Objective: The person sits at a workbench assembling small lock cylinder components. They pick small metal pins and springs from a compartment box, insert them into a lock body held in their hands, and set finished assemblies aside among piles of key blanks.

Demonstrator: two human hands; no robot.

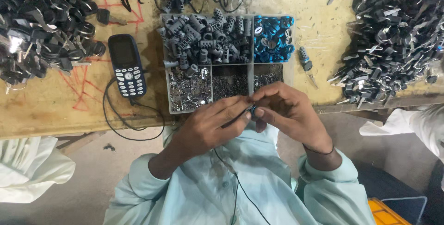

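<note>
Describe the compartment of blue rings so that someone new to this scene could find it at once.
Start at the clear divided tray in the middle of the wooden bench, just beyond the hands. The blue rings fill its far right compartment, beside the grey ribbed cylinders. They are the tray's only brightly coloured contents.

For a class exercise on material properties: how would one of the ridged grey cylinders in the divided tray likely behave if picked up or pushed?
A grey cylinder looks metal, so probably stiff and heavy for its size. Its round body suggests it may roll, though the ridges should aid grip. The tray walls would likely contain it.
</note>
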